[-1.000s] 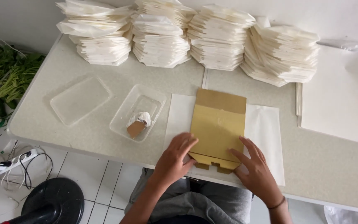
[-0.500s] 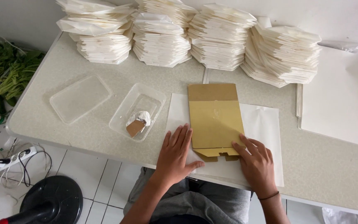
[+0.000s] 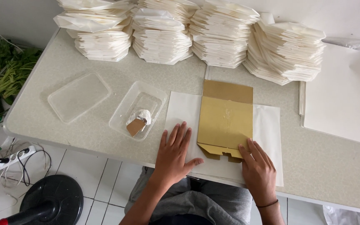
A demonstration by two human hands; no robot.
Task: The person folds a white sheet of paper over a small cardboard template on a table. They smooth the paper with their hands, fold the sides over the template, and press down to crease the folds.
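My left hand [image 3: 172, 155]: open, flat on white sheet [image 3: 180, 109]. My right hand [image 3: 258, 170]: open, fingertips pressing gold card [image 3: 226, 118], which lies flat on the sheet between my hands. Left of left hand: tub [image 3: 119, 116] with paste. Beyond: finished stacks [image 3: 221, 37]. Card unfolded, no folding done.

Speckled table [image 3: 84, 137] — 4 paper stacks [image 3: 221, 37], lid [image 3: 79, 96], tub [image 3: 138, 110], white sheet [image 3: 267, 129]

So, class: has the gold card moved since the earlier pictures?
Yes. The gold card has slid away from the person, its near edge now farther from the table edge, toward the paper stacks.
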